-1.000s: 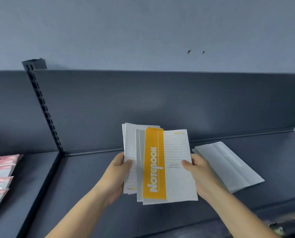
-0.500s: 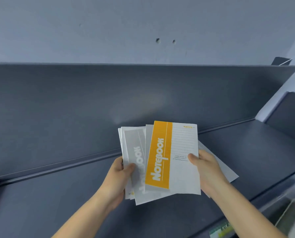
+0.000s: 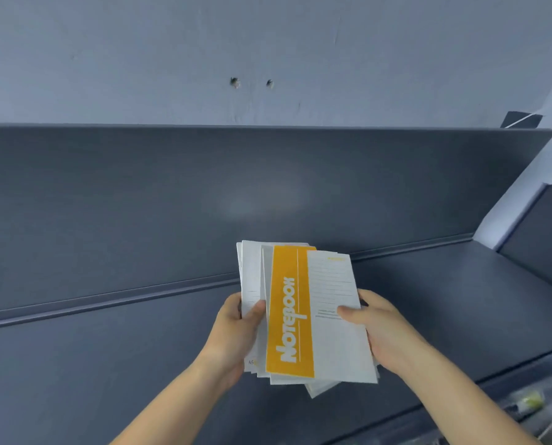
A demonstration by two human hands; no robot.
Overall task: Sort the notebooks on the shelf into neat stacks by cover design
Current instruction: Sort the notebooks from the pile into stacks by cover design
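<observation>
I hold a bundle of thin white notebooks above the dark grey shelf [image 3: 139,364]. The top notebook [image 3: 319,316] has a wide orange band with the white word "Notebook" and faint ruled lines on its right half. Behind it, several white and grey notebooks [image 3: 252,277] stick out at the left and top. My left hand [image 3: 236,332] grips the bundle's left edge, thumb on the front. My right hand [image 3: 380,332] grips the right edge, thumb on the orange notebook's cover. One more white corner [image 3: 322,388] shows below the bundle; whether it is held or lies on the shelf is unclear.
The shelf's grey back panel [image 3: 268,187] rises behind the bundle, with a raised lip [image 3: 107,300] along its foot. A blue-grey wall [image 3: 268,43] is above. At the right the shelf ends beside another grey panel [image 3: 541,236]. Blurred items [image 3: 525,403] lie below the front edge.
The fanned notebooks have been drawn together; the grey-band notebook is now mostly covered by the orange one. The loose white notebook under my right hand is almost hidden. The view shifted right.
</observation>
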